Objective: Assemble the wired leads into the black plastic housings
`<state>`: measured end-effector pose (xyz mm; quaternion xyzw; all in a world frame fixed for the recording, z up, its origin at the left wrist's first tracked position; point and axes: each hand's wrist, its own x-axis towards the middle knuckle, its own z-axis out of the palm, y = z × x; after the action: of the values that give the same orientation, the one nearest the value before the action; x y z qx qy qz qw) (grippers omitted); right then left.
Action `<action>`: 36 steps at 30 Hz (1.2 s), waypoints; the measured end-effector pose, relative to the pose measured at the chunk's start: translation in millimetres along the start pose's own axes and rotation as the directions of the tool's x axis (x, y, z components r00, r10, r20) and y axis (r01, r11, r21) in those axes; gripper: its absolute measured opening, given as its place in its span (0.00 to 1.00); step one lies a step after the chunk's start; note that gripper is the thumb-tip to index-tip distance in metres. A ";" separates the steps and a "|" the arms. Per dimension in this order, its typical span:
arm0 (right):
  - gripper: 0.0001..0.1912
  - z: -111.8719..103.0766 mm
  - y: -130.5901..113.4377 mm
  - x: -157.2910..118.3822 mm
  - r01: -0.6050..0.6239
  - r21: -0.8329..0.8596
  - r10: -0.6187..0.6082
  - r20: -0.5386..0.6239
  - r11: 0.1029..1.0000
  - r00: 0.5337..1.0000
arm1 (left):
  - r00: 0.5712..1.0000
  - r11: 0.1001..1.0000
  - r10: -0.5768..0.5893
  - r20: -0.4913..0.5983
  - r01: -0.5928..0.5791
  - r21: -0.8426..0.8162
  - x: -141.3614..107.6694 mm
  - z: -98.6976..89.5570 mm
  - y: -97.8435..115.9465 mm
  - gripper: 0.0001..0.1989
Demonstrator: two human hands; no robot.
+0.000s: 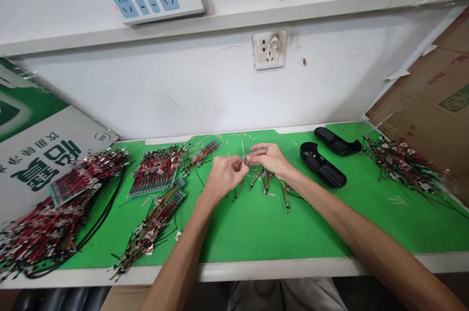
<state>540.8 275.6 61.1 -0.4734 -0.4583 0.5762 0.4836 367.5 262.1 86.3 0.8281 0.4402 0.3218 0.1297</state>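
Wire terminal pinched in closed grips of left hand and right hand, near black casings.

Left hand and right hand pinch a small metal terminal between the fingertips, above a green mat. Red-and-black wire bundles lie left; two black casings lie right.

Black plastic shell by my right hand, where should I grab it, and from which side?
Best to pinch its long raised rim at the middle, coming from above with your right hand. The black plastic shell seems to lie flat with its hollow side up, so that rim should be easy to straddle.
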 end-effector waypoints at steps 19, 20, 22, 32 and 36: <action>0.12 -54.8 -23.4 -2.0 0.244 -0.837 -0.324 0.085 0.489 0.942 | 0.951 0.916 -0.283 0.125 0.229 0.330 4.6 -34.1 -10.7 0.08; 0.11 -58.6 -22.4 -2.0 0.218 -0.850 -0.301 0.074 0.479 0.951 | 0.956 0.922 -0.275 0.101 0.232 0.311 4.8 -32.0 -7.4 0.08; 0.08 -62.7 -19.5 -1.3 0.191 -0.846 -0.267 0.060 0.497 0.962 | 0.960 0.939 -0.265 0.094 0.235 0.251 5.2 -26.1 0.0 0.09; 0.07 -45.2 -24.3 -1.6 0.308 -0.664 -0.191 0.246 0.682 0.950 | 0.942 0.992 -0.121 0.312 0.125 0.007 -0.4 6.1 18.0 0.17; 0.06 -43.4 -23.5 -2.5 0.325 -0.605 -0.185 0.283 0.727 0.941 | 0.938 0.991 -0.131 0.321 0.135 0.009 -0.2 6.2 16.1 0.16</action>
<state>586.9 278.9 78.9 -0.4809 -0.7355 0.3566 0.3172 381.8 253.0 89.5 0.8368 0.4662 0.1764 0.2263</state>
